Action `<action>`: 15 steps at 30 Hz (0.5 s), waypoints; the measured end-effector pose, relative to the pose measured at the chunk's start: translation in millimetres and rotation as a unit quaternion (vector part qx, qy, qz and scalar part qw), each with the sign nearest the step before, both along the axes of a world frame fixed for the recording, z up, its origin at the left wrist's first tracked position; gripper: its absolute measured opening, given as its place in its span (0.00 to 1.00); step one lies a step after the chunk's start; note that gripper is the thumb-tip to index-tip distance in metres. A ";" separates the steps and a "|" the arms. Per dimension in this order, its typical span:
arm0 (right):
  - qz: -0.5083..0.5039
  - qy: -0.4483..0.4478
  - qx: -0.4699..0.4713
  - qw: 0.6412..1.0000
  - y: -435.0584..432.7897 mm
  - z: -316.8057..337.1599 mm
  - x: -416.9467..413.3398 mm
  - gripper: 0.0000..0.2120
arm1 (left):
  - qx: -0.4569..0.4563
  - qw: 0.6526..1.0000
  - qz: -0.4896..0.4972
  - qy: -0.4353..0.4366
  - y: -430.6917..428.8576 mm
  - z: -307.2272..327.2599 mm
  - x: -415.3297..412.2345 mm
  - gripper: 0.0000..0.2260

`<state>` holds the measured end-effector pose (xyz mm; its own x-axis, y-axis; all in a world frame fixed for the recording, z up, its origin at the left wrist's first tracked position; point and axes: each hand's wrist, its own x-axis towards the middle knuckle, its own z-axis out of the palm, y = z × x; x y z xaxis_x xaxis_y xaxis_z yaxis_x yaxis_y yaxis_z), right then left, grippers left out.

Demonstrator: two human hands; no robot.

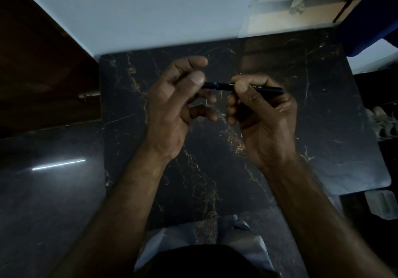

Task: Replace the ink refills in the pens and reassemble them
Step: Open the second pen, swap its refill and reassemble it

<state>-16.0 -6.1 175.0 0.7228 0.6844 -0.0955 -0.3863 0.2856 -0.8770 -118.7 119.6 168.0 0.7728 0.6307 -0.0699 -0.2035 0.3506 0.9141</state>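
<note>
Pinching pen [243,87] ends | left hand [178,101], right hand [260,114] | above marble table [323,127]

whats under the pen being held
Both the left hand and right hand curl beneath the pen, held above the dark marble tabletop. Whatever lies under the hands is covered.

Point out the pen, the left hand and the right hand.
pen [224,86]: head view, barrel between the hands.
left hand [172,114]: head view, thumb base.
right hand [267,122]: head view, thumb base.

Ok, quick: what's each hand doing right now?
Left hand: pinches one end of the slim black gel pen.
Right hand: grips its barrel.
</note>
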 end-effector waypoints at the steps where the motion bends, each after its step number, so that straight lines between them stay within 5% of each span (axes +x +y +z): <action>1: 0.000 0.005 0.002 1.000 -0.6 0.6 1.3 0.04 | 0.002 1.000 -0.006 -0.013 -0.2 -1.1 -1.5 0.12; 4: 0.002 0.010 0.004 1.000 -1.8 0.7 3.9 0.04 | 0.017 0.999 0.033 0.022 -4.3 -2.0 -2.5 0.04; 9: 0.007 0.029 -0.002 1.000 -1.0 -5.8 -1.2 0.03 | 0.017 0.987 0.112 0.110 -14.8 -0.1 6.1 0.14; 15: -0.002 0.055 -0.004 0.998 1.1 -9.0 3.8 0.04 | -0.020 0.997 0.065 0.030 -13.9 -4.5 1.5 0.03</action>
<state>-12.2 -5.0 166.1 0.7096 0.6811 -0.1805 -0.4801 0.2799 -0.8314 -117.2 105.8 163.5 0.6782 0.7213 -0.1406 -0.1960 0.3619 0.9114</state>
